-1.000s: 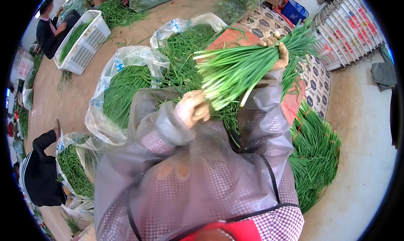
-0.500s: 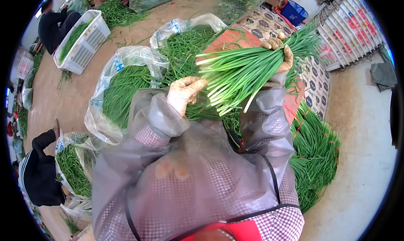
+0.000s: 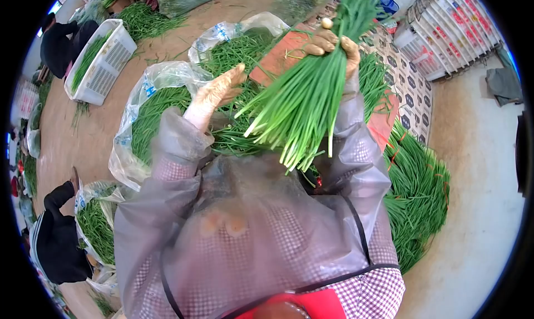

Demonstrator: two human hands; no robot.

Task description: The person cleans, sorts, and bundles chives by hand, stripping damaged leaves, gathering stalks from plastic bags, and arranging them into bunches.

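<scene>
Bunch of chive-like greens (image 3: 303, 104), held up on your side of the red board (image 3: 271, 64), pale cut ends toward you. Your right hand (image 3: 351, 56) is clenched around its middle; your left hand (image 3: 214, 93) grasps nothing, its fingers extended and the palm apart from the stalks. As far as can be judged, the bunch is gathered but unbanded: no tie shows, though your grip hides part of it. Red bands (image 3: 392, 156) mark the finished-looking pile of greens (image 3: 411, 207) right of the board and nearer you, whereas loose stock fills the plastic bags (image 3: 147, 77) to the board's left. The board's far right side borders the patterned mat (image 3: 410, 99). Left of the board, the bag rims crowd your left hand; the gap between that hand and the bunch gives it room to swing inward. Right of the board, past the pile, floor (image 3: 464, 152) runs to the wall.
</scene>
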